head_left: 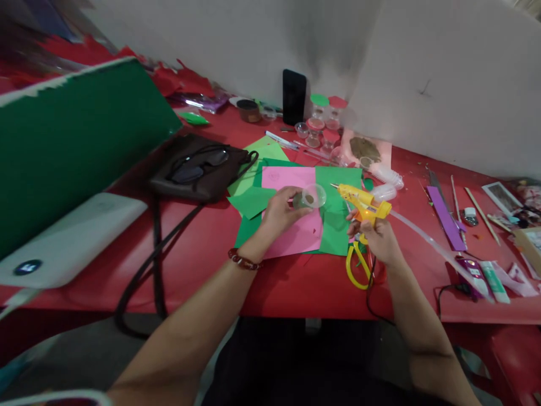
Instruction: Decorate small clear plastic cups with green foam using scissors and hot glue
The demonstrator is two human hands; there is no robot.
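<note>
My left hand [281, 211] is closed around a small clear plastic cup [320, 195], its mouth tilted toward me and something brown showing inside. In my right hand [376, 234] is a yellow hot glue gun [359, 202], its nozzle pointing left toward the cup, a short gap apart. A long clear glue stick [426, 239] sticks out of the gun's back. Under both hands lie a pink paper sheet [298, 237] and green paper sheets [338, 239]. Yellow-handled scissors [357, 269] rest just below my right hand, partly hidden.
Behind stand a black phone [294, 96] and several small lidded cups [319, 107]. Brown powder [364, 149] lies on paper at the back. At left are a dark bag [190, 180] with glasses and a white power bank [76, 242]. Purple strips [446, 217] lie at right.
</note>
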